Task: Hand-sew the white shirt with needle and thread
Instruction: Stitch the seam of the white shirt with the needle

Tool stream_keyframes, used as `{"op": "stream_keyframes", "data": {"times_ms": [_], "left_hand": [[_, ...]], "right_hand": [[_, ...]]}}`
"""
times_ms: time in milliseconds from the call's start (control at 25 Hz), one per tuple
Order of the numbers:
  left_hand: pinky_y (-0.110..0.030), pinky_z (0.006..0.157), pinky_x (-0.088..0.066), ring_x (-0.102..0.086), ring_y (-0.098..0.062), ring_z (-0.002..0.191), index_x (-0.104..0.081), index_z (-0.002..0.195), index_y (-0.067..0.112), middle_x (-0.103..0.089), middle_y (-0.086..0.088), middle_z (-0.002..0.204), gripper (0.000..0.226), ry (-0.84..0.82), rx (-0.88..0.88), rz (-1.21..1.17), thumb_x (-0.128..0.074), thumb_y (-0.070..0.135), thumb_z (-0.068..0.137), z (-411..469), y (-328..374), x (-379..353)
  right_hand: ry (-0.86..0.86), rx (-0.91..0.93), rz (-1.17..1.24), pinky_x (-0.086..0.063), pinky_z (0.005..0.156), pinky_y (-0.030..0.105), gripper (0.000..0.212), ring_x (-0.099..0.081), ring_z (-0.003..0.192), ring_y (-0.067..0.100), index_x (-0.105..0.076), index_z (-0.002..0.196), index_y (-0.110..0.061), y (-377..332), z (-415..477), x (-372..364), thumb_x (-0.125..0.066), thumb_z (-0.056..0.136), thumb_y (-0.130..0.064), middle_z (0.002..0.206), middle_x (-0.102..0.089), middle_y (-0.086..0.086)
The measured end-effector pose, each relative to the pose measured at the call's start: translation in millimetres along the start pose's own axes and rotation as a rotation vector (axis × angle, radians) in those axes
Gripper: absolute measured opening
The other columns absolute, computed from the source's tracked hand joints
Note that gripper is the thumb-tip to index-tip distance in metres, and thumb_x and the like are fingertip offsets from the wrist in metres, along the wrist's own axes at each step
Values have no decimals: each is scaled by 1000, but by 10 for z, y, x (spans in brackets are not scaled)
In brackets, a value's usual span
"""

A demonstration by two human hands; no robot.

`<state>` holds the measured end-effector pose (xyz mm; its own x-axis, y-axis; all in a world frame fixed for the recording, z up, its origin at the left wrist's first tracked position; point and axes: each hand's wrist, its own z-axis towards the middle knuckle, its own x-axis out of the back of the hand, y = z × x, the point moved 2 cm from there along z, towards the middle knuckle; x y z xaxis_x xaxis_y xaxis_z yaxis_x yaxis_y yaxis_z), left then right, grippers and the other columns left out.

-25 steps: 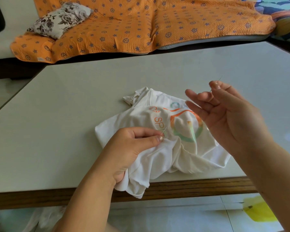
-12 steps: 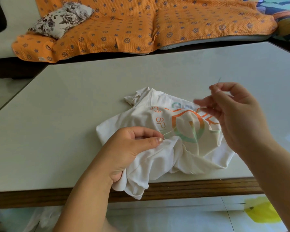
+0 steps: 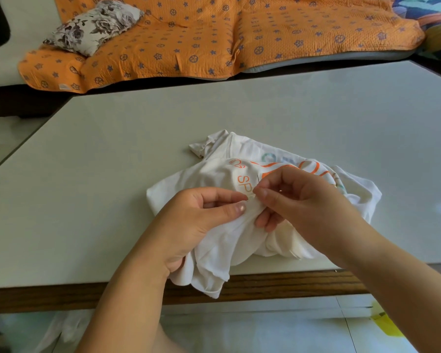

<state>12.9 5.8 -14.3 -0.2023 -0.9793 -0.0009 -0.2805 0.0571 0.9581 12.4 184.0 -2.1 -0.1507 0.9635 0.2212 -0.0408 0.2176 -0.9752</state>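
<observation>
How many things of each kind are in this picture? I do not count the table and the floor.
hands: 2 (left hand, right hand)
white shirt: 1
needle, pinched by the right hand: 1
floral pillow: 1
orange cover: 1
Total: 6

Left hand (image 3: 189, 225) gripping white shirt (image 3: 214, 174), right hand (image 3: 303, 202) pinching needle (image 3: 258, 180) at the cloth

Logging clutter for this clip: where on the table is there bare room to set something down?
The table is bare left of the white shirt, behind it up to the far edge, and right of it. Crowded only at the front edge's middle: the left hand grips the shirt there and the right hand pinches the needle.
</observation>
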Motion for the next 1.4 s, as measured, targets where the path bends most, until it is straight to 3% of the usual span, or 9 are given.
{"op": "stream_keyframes", "data": {"times_ms": [120, 320, 440, 680, 1120, 1400], "left_hand": [[-35, 92, -53, -72, -19, 94, -78, 90, 14, -77, -9, 95, 37, -8, 34, 30, -79, 35, 61, -6, 1, 5], [-32, 78, -56, -72, -20, 86, -78, 81, 20, -76, -10, 89, 24, 54, 10, -58, -78, 30, 59, -3, 26, 23], [-31, 77, -53, -72, -18, 86, -79, 80, 22, -76, -6, 88, 21, 65, -4, -83, -78, 29, 60, -9, 34, 29], [-33, 78, -54, -73, -17, 84, -78, 78, 23, -76, -6, 87, 17, 62, -37, -130, -76, 27, 61, -7, 47, 13], [-28, 69, -56, -72, -16, 79, -77, 75, 25, -75, -4, 83, 12, 47, -52, -162, -73, 24, 63, -18, 63, 14], [-29, 72, -55, -72, -15, 78, -75, 73, 22, -75, -4, 81, 11, 50, -42, -156, -75, 22, 62, -23, 62, 4]], "right_hand": [[19, 51, -20, -55, 67, 27, 9, -66, 59, 19, -62, 84, -15, 13, -24, -36, -60, 93, -12, 63, -69, 7], [60, 101, -87, -47, 60, 15, 11, -63, 59, 4, -63, 82, -22, -2, -69, -64, -63, 91, -15, 71, -67, -1], [174, 177, -159, -43, 55, 15, 10, -62, 61, 9, -62, 81, -29, -83, -132, -29, -63, 89, -22, 74, -64, -12], [-54, -32, -127, -42, 41, 26, 10, -59, 44, 13, -64, 85, -25, -87, -198, -148, -58, 92, -24, 58, -66, 0], [-54, -98, -75, -42, 40, 23, 12, -56, 40, 14, -67, 85, -21, -83, -171, -164, -59, 94, -22, 54, -66, 3], [-32, -87, -65, -44, 40, 22, 12, -58, 41, 16, -64, 88, -17, -55, -172, -178, -56, 96, -20, 56, -67, 3]]}}
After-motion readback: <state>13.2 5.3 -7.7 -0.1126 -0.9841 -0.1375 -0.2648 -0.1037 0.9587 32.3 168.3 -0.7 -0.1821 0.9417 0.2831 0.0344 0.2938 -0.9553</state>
